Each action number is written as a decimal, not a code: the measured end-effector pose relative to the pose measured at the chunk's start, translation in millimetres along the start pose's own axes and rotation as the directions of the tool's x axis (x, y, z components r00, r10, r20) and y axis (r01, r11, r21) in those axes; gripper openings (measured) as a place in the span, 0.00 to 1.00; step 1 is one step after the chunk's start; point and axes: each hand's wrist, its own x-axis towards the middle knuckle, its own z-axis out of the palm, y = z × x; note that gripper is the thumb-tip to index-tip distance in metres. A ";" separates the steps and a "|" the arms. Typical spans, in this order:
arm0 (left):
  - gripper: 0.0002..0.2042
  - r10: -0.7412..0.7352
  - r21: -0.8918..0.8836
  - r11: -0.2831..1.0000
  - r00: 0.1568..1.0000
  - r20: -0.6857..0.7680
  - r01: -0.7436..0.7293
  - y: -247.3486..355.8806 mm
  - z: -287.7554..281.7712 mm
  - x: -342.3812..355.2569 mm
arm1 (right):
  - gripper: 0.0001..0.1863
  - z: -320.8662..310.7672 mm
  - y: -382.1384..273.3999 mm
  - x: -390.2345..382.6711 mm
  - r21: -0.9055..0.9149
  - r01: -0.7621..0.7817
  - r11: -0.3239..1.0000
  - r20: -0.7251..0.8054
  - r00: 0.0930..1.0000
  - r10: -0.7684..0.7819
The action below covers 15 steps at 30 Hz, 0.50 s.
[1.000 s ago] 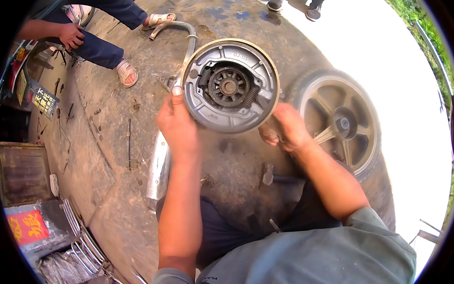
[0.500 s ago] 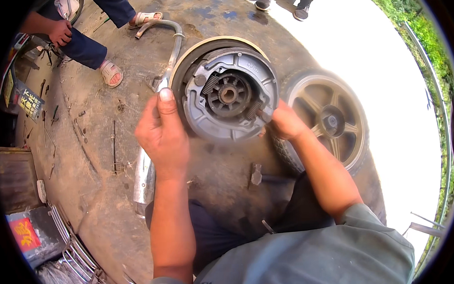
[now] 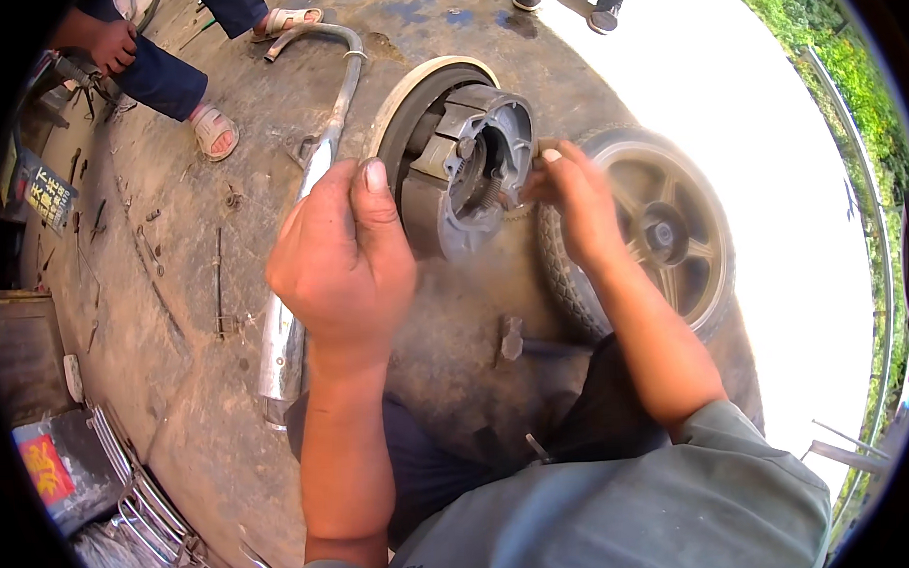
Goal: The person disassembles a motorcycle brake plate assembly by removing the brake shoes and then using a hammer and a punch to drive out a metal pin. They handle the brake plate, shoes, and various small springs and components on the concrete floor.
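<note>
The brake plate (image 3: 466, 178) has tipped edge-on since a moment ago. Left hand (image 3: 338, 258) grips its rim. Right hand (image 3: 572, 195) pinches at the spring (image 3: 491, 191), so the shoes are now being worked.

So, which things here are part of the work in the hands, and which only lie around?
In the work:
- left hand gripping the brake drum plate
- right hand fingering its spring side

Lying around:
- motorcycle wheel on the ground
- chrome exhaust pipe
- small hammer
- another person's sandalled foot
</note>
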 end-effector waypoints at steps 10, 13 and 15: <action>0.09 0.344 0.107 0.928 0.932 0.114 -0.356 9.3 9.6 -7.3 | 0.23 41.4 0.3 -18.7 -0.142 0.019 0.990 -0.027 0.999 -0.023; 0.09 0.364 0.124 0.914 0.915 0.174 -0.387 12.8 14.5 -14.8 | 0.23 39.3 16.8 -13.5 -0.159 -0.004 0.987 -0.095 0.995 -0.012; 0.09 0.360 0.144 0.909 0.910 0.204 -0.392 14.7 13.9 -19.2 | 0.22 42.3 19.9 -12.4 -0.176 -0.034 0.984 -0.141 0.990 0.008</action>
